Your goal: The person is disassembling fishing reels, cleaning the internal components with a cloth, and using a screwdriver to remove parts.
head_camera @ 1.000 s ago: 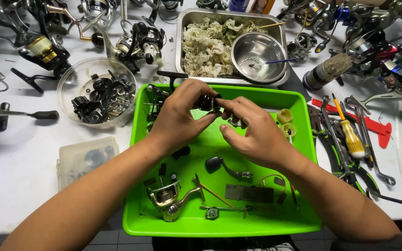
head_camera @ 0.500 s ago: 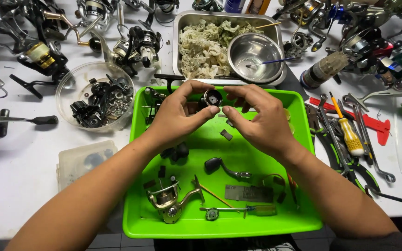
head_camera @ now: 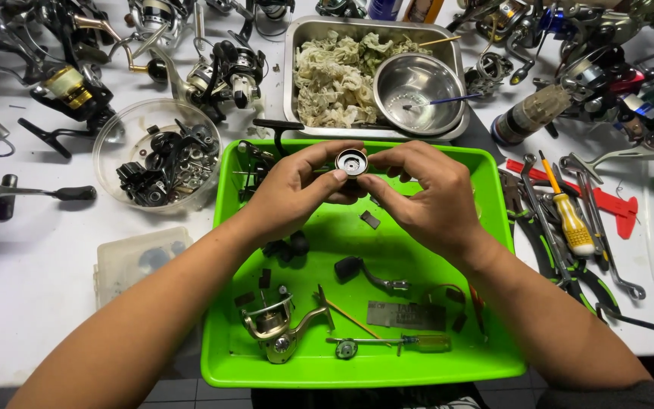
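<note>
One tray: green plastic tray (head_camera: 493, 227) on the white table (head_camera: 32, 303), near centre.
One pan: steel pan (head_camera: 297, 68) of crumpled rags, holding one steel bowl (head_camera: 418, 87), far side.
One tub: clear round tub (head_camera: 115, 136) of dark reel parts, left.
Two hands: left hand (head_camera: 293, 189) and right hand (head_camera: 425, 197), fingertips pinching one small round reel part (head_camera: 352, 162) between them, above the tray's far edge.
One screwdriver: yellow-handled (head_camera: 573, 220), right.

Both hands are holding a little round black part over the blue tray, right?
Not quite: the tray is bright green, not blue. The head view shows it. The rest holds: the left hand and right hand together hold the little round black part over that tray.
</note>
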